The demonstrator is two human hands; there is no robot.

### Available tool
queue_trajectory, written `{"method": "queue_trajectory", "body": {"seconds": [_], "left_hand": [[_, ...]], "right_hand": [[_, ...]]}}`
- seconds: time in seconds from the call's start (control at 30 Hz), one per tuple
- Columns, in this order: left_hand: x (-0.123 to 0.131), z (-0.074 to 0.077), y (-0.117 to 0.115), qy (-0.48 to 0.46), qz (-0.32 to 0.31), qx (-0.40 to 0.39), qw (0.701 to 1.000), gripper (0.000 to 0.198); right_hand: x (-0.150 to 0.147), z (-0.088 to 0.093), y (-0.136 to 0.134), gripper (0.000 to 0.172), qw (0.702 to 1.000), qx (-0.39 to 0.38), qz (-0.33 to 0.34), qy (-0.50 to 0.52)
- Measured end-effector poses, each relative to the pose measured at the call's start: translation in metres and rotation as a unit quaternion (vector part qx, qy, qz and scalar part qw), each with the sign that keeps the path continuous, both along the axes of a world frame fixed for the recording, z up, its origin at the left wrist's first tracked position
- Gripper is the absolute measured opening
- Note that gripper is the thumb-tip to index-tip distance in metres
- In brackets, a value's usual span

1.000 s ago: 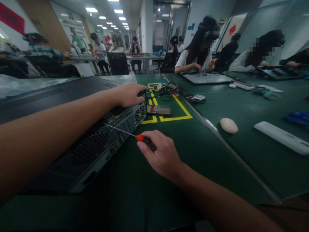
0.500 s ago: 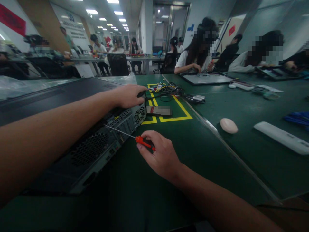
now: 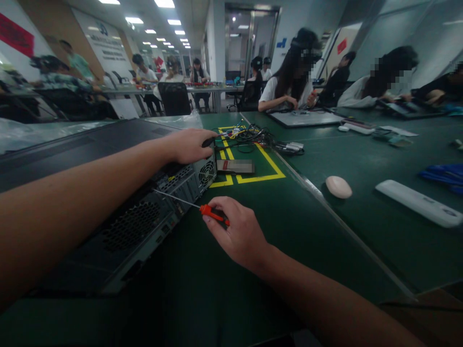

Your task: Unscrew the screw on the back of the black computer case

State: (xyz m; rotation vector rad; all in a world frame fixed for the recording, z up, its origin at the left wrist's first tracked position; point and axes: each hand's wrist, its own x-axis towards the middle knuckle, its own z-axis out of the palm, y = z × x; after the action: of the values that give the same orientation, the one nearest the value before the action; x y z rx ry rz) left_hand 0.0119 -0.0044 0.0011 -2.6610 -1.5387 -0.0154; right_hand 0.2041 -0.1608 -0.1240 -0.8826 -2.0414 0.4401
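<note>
Screwdriver [image 3: 207,210] turned, partly hidden by right grip [image 3: 238,233], tip [image 3: 156,191] indistinct

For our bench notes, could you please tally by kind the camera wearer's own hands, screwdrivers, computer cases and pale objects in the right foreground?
Bare hands (left hand, right hand): 2
Screwdriver with red handle and metal shaft: 1
Black and grey box-shaped computer case: 1
Smooth pale pink oval object: 1
Long white bar-shaped object: 1
Total: 6

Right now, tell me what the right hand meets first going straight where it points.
Along the screwdriver, the right hand would likely first meet the computer case's rear panel; whether the screwdriver touches it is unclear.
</note>
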Motion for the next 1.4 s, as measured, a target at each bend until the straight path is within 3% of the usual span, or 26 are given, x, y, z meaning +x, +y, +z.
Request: {"method": "queue_trajectory", "body": {"seconds": [1.4], "left_hand": [[-0.0003, -0.0008, -0.0009, -0.007, -0.005, 0.005, 1.0, 0.08]], "right_hand": [[0.0013, 0.0077, -0.0035, 0.028, 1.0, 0.009, -0.01, -0.007]]}}
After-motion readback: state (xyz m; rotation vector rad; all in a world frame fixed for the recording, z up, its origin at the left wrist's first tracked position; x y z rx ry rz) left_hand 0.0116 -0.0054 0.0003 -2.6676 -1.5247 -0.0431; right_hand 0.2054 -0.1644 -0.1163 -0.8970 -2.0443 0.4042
